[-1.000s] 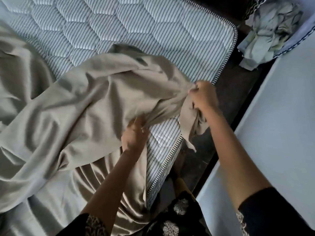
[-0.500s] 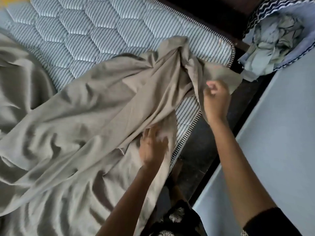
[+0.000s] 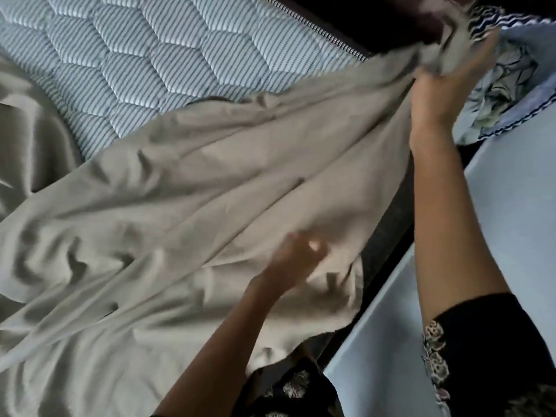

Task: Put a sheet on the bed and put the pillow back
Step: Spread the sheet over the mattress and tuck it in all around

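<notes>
Sheet [image 3: 240,182] half across striped mattress [image 3: 180,55], far part bare. Right hand [image 3: 442,91]: fingers clench bunched corner beyond mattress corner. Left hand [image 3: 293,260] on sheet, blurred, grip unclear. Best: stretch taut, hook corner under.

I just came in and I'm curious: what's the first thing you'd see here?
A big crumpled beige sheet spreads across the middle, pulled toward the top right, where the right hand grips its bunched corner. Behind it, at the top left, the blue striped quilted mattress lies bare. The left hand, blurred, is low in the middle over the sheet.
</notes>
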{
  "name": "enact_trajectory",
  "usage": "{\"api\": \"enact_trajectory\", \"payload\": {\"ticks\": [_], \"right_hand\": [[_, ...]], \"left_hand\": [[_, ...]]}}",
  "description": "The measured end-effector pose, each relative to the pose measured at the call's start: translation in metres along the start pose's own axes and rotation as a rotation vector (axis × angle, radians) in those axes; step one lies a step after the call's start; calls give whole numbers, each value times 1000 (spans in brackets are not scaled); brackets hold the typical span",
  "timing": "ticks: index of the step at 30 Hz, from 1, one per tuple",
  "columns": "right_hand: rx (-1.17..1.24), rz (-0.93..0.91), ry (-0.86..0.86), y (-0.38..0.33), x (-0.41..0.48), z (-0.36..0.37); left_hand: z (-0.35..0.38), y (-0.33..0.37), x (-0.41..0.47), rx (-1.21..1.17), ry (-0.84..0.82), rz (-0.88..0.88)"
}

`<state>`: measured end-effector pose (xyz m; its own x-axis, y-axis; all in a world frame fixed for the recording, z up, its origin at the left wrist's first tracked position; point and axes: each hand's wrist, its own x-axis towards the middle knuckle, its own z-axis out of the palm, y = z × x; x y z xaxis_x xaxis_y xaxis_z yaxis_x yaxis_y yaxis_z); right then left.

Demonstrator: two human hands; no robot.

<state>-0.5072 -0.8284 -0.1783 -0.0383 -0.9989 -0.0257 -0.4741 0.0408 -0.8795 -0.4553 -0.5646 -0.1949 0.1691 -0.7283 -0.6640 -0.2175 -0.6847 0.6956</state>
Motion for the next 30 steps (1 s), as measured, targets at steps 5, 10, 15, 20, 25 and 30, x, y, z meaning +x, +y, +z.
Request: {"api": "enact_trajectory", "payload": {"ticks": [5, 10, 15, 20, 25, 30], "right_hand": [[-608, -126, -451, 31, -23, 36], [-946, -183, -743, 62, -46, 57], [-1059, -59, -870, 51, -42, 65], [-1103, 45, -965, 54, -37, 76], [-1131, 113, -1038, 50, -33, 83], [-1142, 158, -1036, 50, -33, 87]], "left_hand": [[-33, -9, 48, 239, 639, -174], [-31, -27, 80, 274, 292, -365], [-47, -21, 82, 271, 91, -433], [-47, -23, 90, 244, 43, -446], [-45, -27, 94, 243, 69, -438], [-45, -23, 94, 215, 81, -484]]}}
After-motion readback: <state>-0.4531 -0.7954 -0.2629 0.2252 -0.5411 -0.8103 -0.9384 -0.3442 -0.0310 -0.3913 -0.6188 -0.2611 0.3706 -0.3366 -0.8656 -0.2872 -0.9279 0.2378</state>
